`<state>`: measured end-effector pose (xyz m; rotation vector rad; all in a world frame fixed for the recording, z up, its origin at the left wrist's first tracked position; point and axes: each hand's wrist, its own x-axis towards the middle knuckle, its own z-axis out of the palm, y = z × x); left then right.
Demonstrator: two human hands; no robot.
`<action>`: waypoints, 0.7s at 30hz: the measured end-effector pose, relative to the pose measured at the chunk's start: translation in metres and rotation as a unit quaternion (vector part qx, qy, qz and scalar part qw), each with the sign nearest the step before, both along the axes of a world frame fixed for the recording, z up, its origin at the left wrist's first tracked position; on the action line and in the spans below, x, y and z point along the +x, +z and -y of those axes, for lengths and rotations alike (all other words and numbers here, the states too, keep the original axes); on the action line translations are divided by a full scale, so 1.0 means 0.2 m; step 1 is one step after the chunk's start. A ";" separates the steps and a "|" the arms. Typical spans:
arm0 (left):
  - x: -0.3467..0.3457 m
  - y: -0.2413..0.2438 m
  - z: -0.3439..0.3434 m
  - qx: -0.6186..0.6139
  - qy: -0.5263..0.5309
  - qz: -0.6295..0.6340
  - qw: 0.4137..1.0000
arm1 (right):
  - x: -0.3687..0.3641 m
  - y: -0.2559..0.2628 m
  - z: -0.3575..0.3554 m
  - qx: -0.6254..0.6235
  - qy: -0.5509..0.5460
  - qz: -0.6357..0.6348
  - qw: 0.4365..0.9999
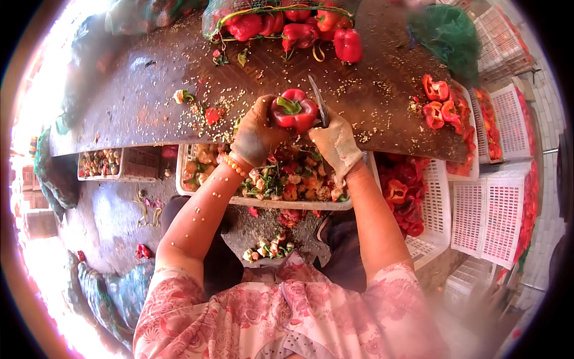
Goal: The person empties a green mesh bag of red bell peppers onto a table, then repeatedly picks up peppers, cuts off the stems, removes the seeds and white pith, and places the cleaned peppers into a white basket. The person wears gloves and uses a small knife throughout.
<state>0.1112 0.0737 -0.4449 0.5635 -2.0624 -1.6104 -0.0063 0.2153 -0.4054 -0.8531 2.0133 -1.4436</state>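
Note:
My left hand point(256, 134), in a soiled work glove, grips a whole red bell pepper point(305, 116) by its side. The pepper's green stem point(289, 105) faces up toward me. In my right hand point(337, 142), also gloved, is a knife point(319, 99) with its blade pointing up and away, close beside the pepper's right side. Below both hands sits a white plastic crate point(287, 204) heaped with pepper cores point(293, 179), seeds and green stems. Part of that heap is hidden by my forearms.
A green mesh sack point(219, 18) spills red peppers point(298, 36) onto the brown table point(157, 103), which is strewn with seeds. Cut pepper halves point(435, 114) lie at its right end. White crates point(468, 215) of red peppers stand on the right; a crate of cores point(141, 164) sits left.

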 end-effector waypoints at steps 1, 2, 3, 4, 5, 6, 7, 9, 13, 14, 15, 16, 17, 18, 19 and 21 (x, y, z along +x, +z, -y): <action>0.00 -0.03 0.01 0.028 0.017 -0.021 0.999 | 0.00 0.00 0.01 0.041 -0.014 0.033 0.999; -0.01 -0.07 0.02 0.055 0.034 -0.042 0.997 | 0.00 0.01 0.02 0.082 -0.029 0.065 0.994; -0.03 -0.07 0.02 0.083 0.048 -0.065 0.993 | 0.00 0.01 0.02 0.123 -0.046 0.094 0.987; -0.04 -0.08 0.02 0.110 0.068 -0.093 0.987 | -0.02 -0.04 0.01 0.132 -0.047 0.077 0.987; -0.03 -0.07 0.03 0.081 0.079 -0.073 0.991 | -0.02 -0.06 0.00 0.134 -0.033 0.070 0.988; -0.02 -0.04 0.04 0.052 0.091 -0.052 0.993 | 0.00 -0.04 -0.01 0.135 -0.017 0.065 0.989; -0.02 -0.02 0.05 0.023 0.103 -0.031 0.994 | 0.03 -0.02 -0.01 0.136 -0.001 0.059 0.989; -0.03 -0.06 0.06 0.010 0.095 -0.057 0.994 | 0.05 0.00 -0.01 0.124 0.010 0.078 0.989; -0.03 -0.04 0.07 -0.027 0.091 -0.089 0.991 | 0.05 -0.05 0.00 0.179 0.047 0.009 0.983; -0.03 -0.03 0.07 -0.028 0.095 -0.104 0.990 | 0.03 -0.12 -0.01 0.199 0.061 -0.033 0.977; -0.04 0.00 0.09 0.044 0.085 -0.150 0.984 | 0.01 -0.21 -0.03 0.241 0.087 -0.091 0.962; -0.05 0.03 0.10 0.117 0.072 -0.196 0.971 | -0.03 -0.34 -0.06 0.282 0.110 -0.148 0.942; -0.06 0.07 0.13 0.190 0.058 -0.241 0.950 | -0.06 -0.39 -0.09 0.323 0.132 -0.205 0.914; -0.03 0.09 0.18 0.196 0.057 -0.234 0.951 | -0.05 -0.25 -0.09 0.344 0.142 -0.184 0.910; -0.02 0.12 0.18 0.213 0.043 -0.215 0.952 | -0.08 -0.22 -0.11 0.311 0.107 -0.152 0.932; -0.02 0.17 0.19 0.245 0.014 -0.176 0.953 | -0.13 -0.17 -0.16 0.241 0.036 -0.087 0.966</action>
